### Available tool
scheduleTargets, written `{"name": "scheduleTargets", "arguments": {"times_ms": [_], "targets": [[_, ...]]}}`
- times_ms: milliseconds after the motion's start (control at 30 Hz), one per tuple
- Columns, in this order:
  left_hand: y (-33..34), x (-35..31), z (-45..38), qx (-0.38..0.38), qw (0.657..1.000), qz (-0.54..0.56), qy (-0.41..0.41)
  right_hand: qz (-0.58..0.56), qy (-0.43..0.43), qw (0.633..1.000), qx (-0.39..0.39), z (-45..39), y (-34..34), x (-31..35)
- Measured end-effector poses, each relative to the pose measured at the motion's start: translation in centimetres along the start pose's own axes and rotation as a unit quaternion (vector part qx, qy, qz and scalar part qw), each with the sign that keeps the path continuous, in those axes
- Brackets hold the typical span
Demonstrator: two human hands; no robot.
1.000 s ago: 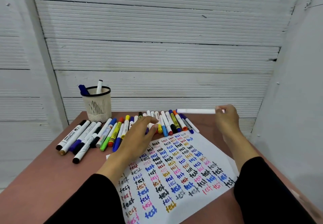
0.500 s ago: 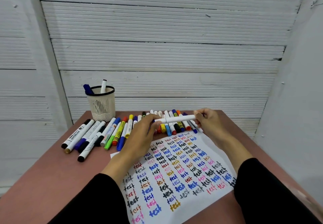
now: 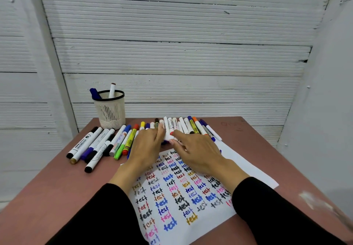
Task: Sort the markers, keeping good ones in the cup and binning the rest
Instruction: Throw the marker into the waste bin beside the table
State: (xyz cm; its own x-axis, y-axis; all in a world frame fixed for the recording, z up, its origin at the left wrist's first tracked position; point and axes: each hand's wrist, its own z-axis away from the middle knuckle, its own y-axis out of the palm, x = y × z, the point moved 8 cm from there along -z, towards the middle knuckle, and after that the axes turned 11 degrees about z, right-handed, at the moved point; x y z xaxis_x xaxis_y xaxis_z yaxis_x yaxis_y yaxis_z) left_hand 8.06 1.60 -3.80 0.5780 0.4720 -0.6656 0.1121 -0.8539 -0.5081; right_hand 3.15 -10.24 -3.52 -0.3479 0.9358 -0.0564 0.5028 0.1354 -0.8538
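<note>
Both your hands meet at the marker row, mid table [image 3: 47, 197]. Left hand [image 3: 147, 147] and right hand [image 3: 198, 153] each have fingers on one white marker [image 3: 167, 130] w/ a red end, lying front-to-back in the row; looks like a pinch from both sides, but can't tell how firmly it's gripped. Mesh cup [image 3: 110, 111] sits back-left, upright, w/ a blue marker [image 3: 95, 93] and a white marker w/ dark tip [image 3: 112, 90] standing in it. Loose markers fan out just right of the cup and along the far edge. Test sheet [image 3: 172, 197] covered in colored "test" scribbles lies under your forearms; black sleeves both sides. No bin in view.
</note>
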Motion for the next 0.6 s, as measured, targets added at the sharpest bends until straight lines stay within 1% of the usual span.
{"name": "scheduleTargets", "arguments": {"times_ms": [100, 233, 367, 433, 500, 567, 600], "targets": [[0.4, 0.0, 0.2, 0.015, 0.999, -0.044, 0.017, -0.057, 0.041, 0.996, 0.054, 0.0, 0.8, -0.9], [0.7, 0.3, 0.1, 0.015, 0.996, -0.084, 0.026, -0.096, 0.062, 0.988, 0.104, 0.2, 1.3, -1.1], [0.5, 0.6, 0.0, 0.014, 0.996, -0.089, 0.027, -0.168, 0.09, 0.972, 0.138, 0.6, 1.5, -1.8], [0.5, 0.0, 0.3, 0.014, 0.995, -0.091, 0.049, -0.169, 0.093, 0.969, 0.156, 0.7, 1.9, -1.8], [0.1, 0.2, 0.3, 0.002, 0.999, -0.035, 0.023, -0.174, 0.108, 0.964, 0.172, 0.9, 2.1, -2.2], [-0.5, 0.8, 0.0, -0.026, 0.998, 0.052, 0.008, -0.251, 0.147, 0.943, 0.16, 0.8, 1.7, -3.6], [-0.5, 0.8, 0.0, -0.027, 0.996, 0.086, 0.005, -0.311, 0.169, 0.924, 0.144, 0.8, 1.3, -4.6]]}}
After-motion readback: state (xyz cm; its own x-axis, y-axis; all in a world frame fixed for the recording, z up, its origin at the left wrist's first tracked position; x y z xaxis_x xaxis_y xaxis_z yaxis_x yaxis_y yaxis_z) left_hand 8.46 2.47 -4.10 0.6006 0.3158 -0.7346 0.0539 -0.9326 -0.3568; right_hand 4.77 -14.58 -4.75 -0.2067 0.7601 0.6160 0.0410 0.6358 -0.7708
